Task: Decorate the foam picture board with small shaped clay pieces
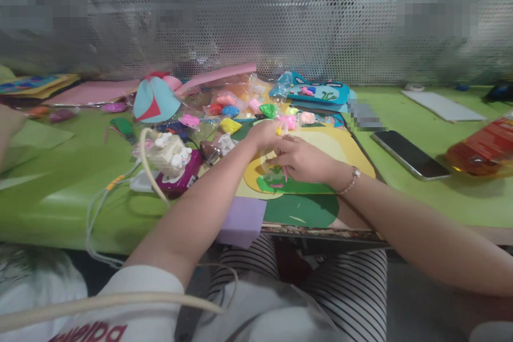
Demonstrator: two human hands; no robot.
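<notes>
Over a yellow card picture [355, 157] my two hands meet, fingertips close together. My left hand [265, 136] is closed, its fingers partly hidden behind the other hand; a small yellow bit shows by its fingertips. Bent fingers close my right hand [302, 159], and a thin pink piece [285, 173] sticks out below them; what exactly is pinched is unclear. Beneath them the card bears a pale round shape, a green grass strip [308, 188] and a small pink patch [276, 186]. Bags of pink [287, 121], green [268, 111] and yellow [230, 126] soft clay lie just beyond.
A purple device with a cream decorated top [170, 155] and cables stands left of my arm. Lilac paper [242, 219] overhangs the table edge. On the right lie a phone [411, 155] and a red-labelled bottle [484, 147]. A perforated metal panel [256, 16] rises behind.
</notes>
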